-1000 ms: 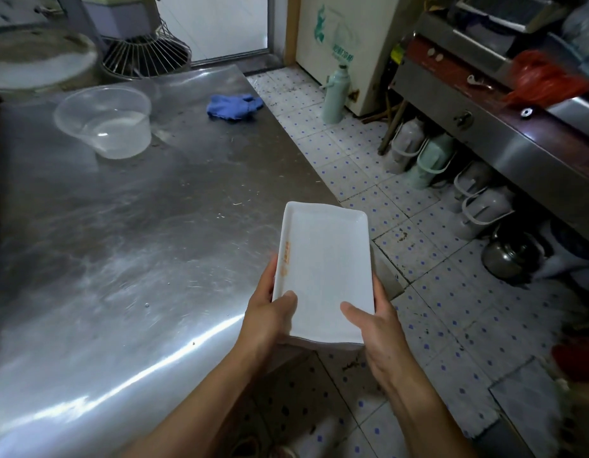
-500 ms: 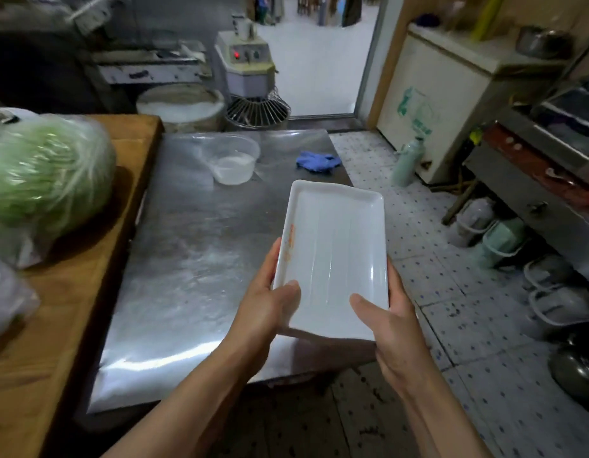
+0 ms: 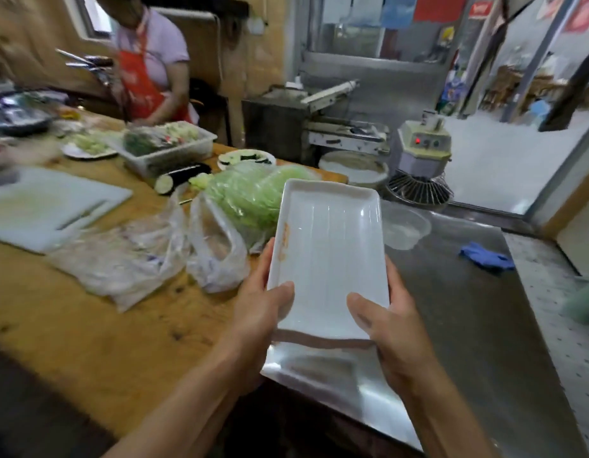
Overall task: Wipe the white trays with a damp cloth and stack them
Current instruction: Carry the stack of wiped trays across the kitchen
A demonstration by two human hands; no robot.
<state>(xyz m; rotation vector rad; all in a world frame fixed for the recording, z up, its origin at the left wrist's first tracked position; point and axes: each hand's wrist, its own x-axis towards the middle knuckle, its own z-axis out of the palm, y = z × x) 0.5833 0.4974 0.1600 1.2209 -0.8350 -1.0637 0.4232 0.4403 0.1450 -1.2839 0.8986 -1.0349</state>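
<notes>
A white rectangular tray (image 3: 329, 256) with an orange smear along its left inner wall is held up in front of me over the steel table's near edge. My left hand (image 3: 260, 312) grips its near left side, thumb on the inside. My right hand (image 3: 390, 328) grips the near right side the same way. A blue cloth (image 3: 486, 257) lies crumpled on the steel table (image 3: 468, 325) at the far right, well away from both hands.
A clear plastic bowl (image 3: 403, 228) stands on the steel table behind the tray. The wooden table (image 3: 88, 319) on the left holds plastic bags, a bagged cabbage (image 3: 250, 200), a cutting board and food containers. A person in a red apron (image 3: 147, 71) works at its far side.
The view has swung up and to the left, bringing the wooden table and the other person into sight. Both hands keep the same hold on the tray, which stays in front of me.
</notes>
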